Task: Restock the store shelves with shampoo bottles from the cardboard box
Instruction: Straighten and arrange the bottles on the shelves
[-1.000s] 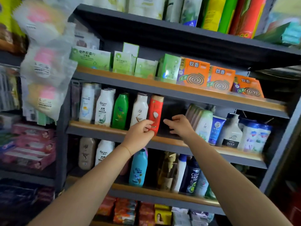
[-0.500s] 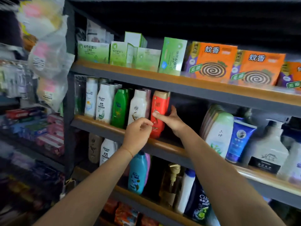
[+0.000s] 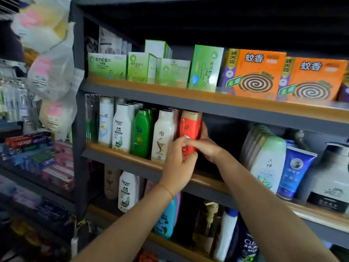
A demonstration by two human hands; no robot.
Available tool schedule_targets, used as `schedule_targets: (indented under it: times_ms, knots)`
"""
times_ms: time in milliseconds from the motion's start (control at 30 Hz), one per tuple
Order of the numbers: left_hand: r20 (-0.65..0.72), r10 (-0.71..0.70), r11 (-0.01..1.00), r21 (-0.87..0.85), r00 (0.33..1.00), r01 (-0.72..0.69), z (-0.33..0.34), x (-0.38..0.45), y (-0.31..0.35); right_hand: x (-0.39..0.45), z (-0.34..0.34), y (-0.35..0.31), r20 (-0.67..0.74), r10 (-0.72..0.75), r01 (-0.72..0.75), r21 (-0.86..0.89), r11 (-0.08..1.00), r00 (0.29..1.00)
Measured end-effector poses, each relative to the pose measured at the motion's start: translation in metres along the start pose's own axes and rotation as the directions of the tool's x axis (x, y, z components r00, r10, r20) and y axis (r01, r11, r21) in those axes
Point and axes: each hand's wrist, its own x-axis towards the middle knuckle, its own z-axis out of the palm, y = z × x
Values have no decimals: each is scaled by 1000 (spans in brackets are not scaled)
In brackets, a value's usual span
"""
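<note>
upright red plastic shampoo bottle with gold cap [image 3: 189,127] on middle wood-edged shelf [image 3: 120,155], left hand [image 3: 179,163] and right hand [image 3: 204,145] both gripping it

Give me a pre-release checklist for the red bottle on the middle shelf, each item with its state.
1. Red shampoo bottle standing upright on the shelf: ok.
2. Both hands steadying it, left hand in front, right hand at its side: ok.
3. Lined up beside the white bottle: ok.
4. Base seated behind the wooden shelf lip: cannot tell, hands cover it.
5. Free space to its right for more stock: ok, dark gap before the pale green bottles.
</note>
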Motion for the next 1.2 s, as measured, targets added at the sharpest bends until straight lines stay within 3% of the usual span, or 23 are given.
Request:
schedule_targets:
  times_ms: [300,533,667,900,1033,1200]
  knots:
    - [56,-230,973,22,971,230,21,20,-2,-3,-6,-2,9,43,-44,1,999,999]
    - [159,-327,895,-265,931,360,17,46,6,-1,-2,-2,42,65,-69,110,992,997]
    - [163,-394,866,-264,905,425,18,57,9,4,0,1,36,54,-57,100,993,998]
    - [301,-381,851,-256,874,459,17,68,2,2,-5,2,75,98,-104,84,991,992]
    - [446,-302,823,-324,843,466,16,65,4,-6,-12,2,72,116,-123,104,987,991]
    - [505,-276,797,-356,818,488,18,61,9,-26,-27,-2,78,119,-128,111,986,990]
